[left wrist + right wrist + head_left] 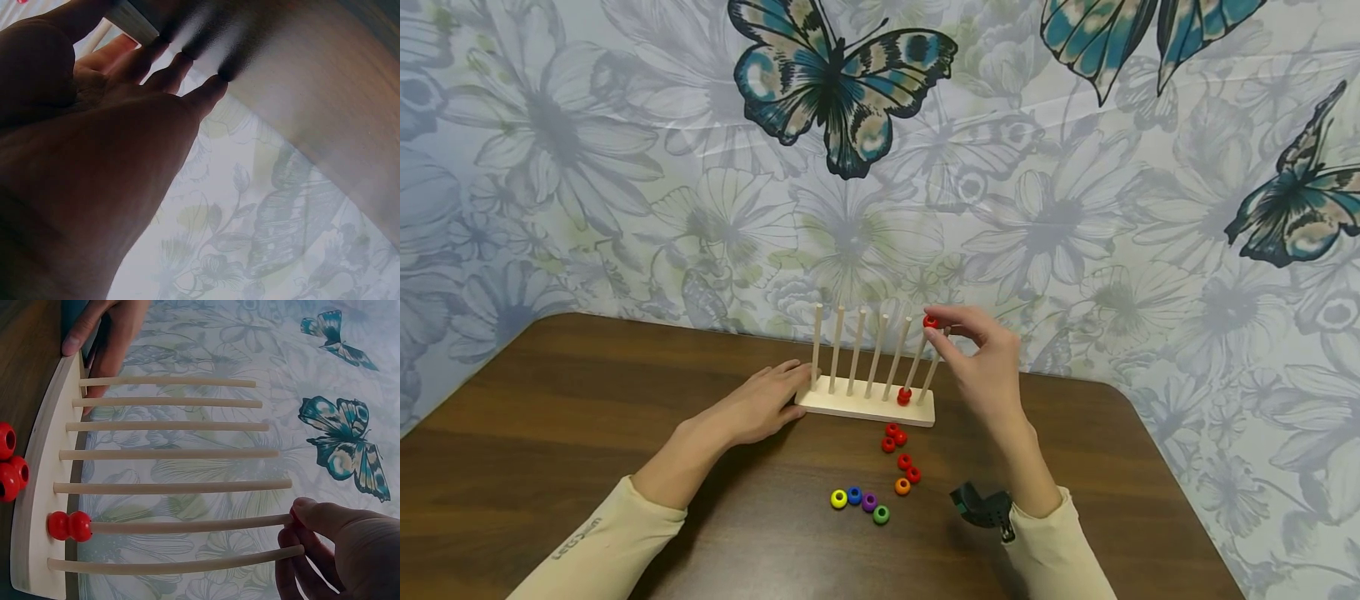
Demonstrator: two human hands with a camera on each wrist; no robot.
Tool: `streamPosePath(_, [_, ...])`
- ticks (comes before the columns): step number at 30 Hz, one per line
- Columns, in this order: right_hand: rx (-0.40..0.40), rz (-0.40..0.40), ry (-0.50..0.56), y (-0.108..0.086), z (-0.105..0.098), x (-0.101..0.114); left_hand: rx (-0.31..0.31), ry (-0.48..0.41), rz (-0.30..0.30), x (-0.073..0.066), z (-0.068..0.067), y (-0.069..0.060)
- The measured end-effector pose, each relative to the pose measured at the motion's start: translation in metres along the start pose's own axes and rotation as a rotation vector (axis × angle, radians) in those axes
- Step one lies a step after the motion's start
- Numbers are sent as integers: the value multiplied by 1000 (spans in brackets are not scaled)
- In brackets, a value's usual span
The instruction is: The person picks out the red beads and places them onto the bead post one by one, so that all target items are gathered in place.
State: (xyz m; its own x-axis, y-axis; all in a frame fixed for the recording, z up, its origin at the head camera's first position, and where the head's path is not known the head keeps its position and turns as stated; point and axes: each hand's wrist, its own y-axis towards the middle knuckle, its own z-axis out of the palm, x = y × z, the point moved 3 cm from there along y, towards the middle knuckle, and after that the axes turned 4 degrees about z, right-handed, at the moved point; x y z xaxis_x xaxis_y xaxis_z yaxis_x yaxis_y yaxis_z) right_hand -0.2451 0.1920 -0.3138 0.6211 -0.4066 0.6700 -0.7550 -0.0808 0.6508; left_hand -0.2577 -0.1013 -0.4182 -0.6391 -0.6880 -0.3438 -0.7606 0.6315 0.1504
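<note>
A person's right hand (981, 358) is pinching a red bead (930, 322) between thumb and index finger, the fingers being closed down to the bead's width. The bead is sitting at the tip of the sixth peg (194, 524) from the left on a pale wooden stand (865, 406); whether the tip is already entering the hole, the fingers are hiding. The other fingers are curving beside the tip of the seventh peg (181, 565).

The left hand (765, 402) is holding the stand's left end, its thumb lying at the front corner and its longer fingers reaching fairly straight along the back; the gap between them is spanning just the base.

The stand is standing near the far edge of the desk (535, 442), with seven upright pegs rising from it. Two red beads (904, 397) are stacking at the foot of the sixth peg.

Between the stand and the desk's near edge, loose beads are lying: a cluster of three red beads (892, 437), then two more red ones (908, 468), with an orange bead (902, 487) just beside them. Nearer the near edge, yellow (838, 499), blue (854, 496), purple (869, 502) and green (882, 515) beads are forming a short row.

Beyond the far edge, a floral backdrop (722, 217) with teal butterflies (842, 87) is hanging. Pale sleeves (617, 533) are covering both forearms, and a black device (981, 506) is showing beside the right wrist.
</note>
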Motion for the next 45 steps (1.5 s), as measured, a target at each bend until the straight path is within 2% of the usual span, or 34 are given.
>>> streamPosePath(8, [36, 50, -23, -1, 0, -5, 12, -4, -11, -1, -1, 0])
streamPosePath(12, [72, 108, -45, -2, -5, -7, 20, -13, -16, -1, -1, -1])
streamPosePath(24, [100, 224, -162, -18, -46, -22, 31, 0, -17, -2, -2, 1])
streamPosePath(31, [121, 201, -225, -27, -60, -32, 32, 0, -23, 0, -1, 0])
streamPosePath(34, [130, 205, -238, -31, -58, -35, 26, -1, -20, 0, 0, -1])
streamPosePath(37, [170, 194, -239, -35, -48, -36, 24, -2, -20, 0, 0, -1])
streamPosePath(40, [256, 178, -238, -40, -33, -38, 19, 2, -18, 1, 1, -1])
streamPosePath(45, [446, 167, -214, -51, -5, -43, 9, 2, -10, 1, 1, 0])
